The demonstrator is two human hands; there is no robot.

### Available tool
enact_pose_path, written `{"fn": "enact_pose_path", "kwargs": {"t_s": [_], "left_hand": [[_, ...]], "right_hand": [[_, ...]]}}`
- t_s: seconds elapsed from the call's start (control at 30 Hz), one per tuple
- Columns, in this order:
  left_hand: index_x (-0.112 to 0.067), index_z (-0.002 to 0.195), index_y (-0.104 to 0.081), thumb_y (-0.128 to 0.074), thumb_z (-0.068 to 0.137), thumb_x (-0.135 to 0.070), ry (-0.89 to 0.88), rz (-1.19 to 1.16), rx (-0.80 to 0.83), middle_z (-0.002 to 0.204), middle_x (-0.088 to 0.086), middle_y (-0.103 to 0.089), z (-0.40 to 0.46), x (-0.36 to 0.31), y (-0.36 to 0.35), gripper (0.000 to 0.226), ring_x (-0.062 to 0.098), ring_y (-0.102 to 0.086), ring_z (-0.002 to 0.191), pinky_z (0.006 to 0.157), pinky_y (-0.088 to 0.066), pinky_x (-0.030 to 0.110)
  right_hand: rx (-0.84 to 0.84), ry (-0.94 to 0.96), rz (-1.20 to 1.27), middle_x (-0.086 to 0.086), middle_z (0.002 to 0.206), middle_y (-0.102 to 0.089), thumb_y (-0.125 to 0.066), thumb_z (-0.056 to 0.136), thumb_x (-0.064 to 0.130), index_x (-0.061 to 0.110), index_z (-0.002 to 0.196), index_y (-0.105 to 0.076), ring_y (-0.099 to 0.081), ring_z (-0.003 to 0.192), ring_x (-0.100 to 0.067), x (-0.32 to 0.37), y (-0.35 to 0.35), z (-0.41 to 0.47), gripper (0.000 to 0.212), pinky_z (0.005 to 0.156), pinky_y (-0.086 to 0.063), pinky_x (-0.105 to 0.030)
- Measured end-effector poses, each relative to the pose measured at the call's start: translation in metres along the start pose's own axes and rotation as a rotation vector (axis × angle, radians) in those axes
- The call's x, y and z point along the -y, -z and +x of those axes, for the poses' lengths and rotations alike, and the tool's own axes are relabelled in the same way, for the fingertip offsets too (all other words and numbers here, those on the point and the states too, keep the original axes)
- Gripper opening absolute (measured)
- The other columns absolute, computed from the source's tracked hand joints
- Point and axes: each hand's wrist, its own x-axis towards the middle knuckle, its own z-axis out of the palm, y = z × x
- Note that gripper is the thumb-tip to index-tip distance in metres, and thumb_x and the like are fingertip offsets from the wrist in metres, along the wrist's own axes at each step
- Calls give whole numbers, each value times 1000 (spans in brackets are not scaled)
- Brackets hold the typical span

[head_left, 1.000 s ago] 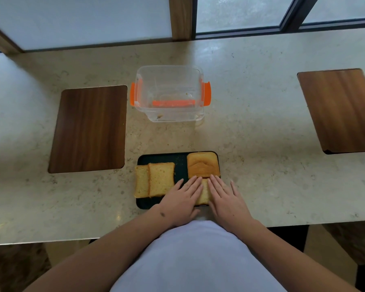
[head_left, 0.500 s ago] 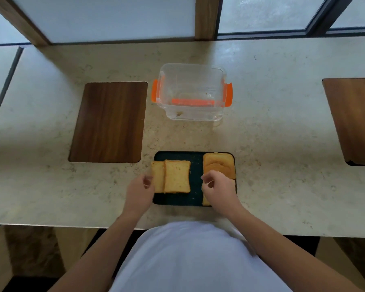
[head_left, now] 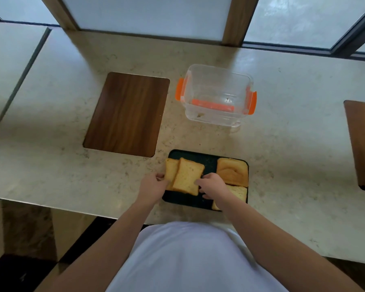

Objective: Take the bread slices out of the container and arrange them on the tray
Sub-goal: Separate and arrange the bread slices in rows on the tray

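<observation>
A pale, speckled stone counter (head_left: 282,157) runs beneath frosted window panes (head_left: 148,15) set between wooden posts and dark frames, and a dark floor shows under its near edge. Two dark wooden boards lie flat on it: one (head_left: 126,113) to the left of centre, another (head_left: 361,144) cut off at the right edge. No brand, label or writing can be read anywhere. A clear plastic container (head_left: 217,95) with orange side clips stands open on the counter beyond the tray, holding only what look like a few crumbs. The dark tray (head_left: 190,202) sits at the counter's near edge with the bread slices on it: two overlapping slices at its left, the upper slice (head_left: 188,175) tilted over the lower slice (head_left: 171,169), a browner crust slice (head_left: 232,171) at its far right, and another slice (head_left: 237,193) in front of that, partly hidden by the right forearm. The left hand (head_left: 153,185) curls its fingers against the left edge of the overlapping pair, and the right hand (head_left: 211,184) pinches the right edge of the upper slice.
</observation>
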Motion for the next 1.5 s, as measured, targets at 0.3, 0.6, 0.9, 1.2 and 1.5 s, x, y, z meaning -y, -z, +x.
{"fn": "enact_pose_path", "kwargs": {"t_s": [0.3, 0.6, 0.9, 1.2, 1.5], "left_hand": [[-15, 97, -63, -73, 86, -29, -41, -91, 62, 97, 4, -66, 4, -8, 0, 20, 23, -64, 92, 77, -53, 37], [-9, 105, -62, -72, 90, -20, 34, -413, 359, 110, 16, -65, -13, -44, -24, 21, 26, -71, 96, 69, -62, 34], [-15, 106, -65, -69, 93, -23, 21, -161, 486, 106, 6, -69, -29, -68, -101, 15, 20, -70, 94, 69, -64, 35], [-14, 115, -64, -56, 98, -40, 161, -523, 472, 109, 13, -73, -22, -66, -57, 32, 28, -75, 92, 74, -61, 40], [-15, 122, -59, -70, 90, -13, 87, -706, 485, 113, 12, -69, -16, -37, -22, 34, 23, -72, 91, 69, -57, 31]], "right_hand": [[-35, 12, 116, -3, 103, -62, -77, 86, 35, 19, 103, -56, -62, 91, -17, 0, 0, -6, 32, 64, -54, -29], [-42, 140, 510, -12, 105, -69, -80, 84, 17, 11, 94, -57, -73, 94, -25, -10, 53, -39, 26, 71, -63, -36], [-211, 181, 661, -15, 106, -71, -73, 91, 15, 9, 102, -60, -73, 93, -27, -28, 97, -49, 18, 73, -63, -41], [-20, 186, 424, -9, 107, -71, -73, 91, 28, 12, 104, -66, -72, 96, -23, -29, 78, -46, 22, 84, -63, -46], [74, 302, 155, 5, 108, -74, -71, 91, 37, 27, 109, -69, -72, 97, -11, 5, 57, -40, 21, 83, -62, -35]]}}
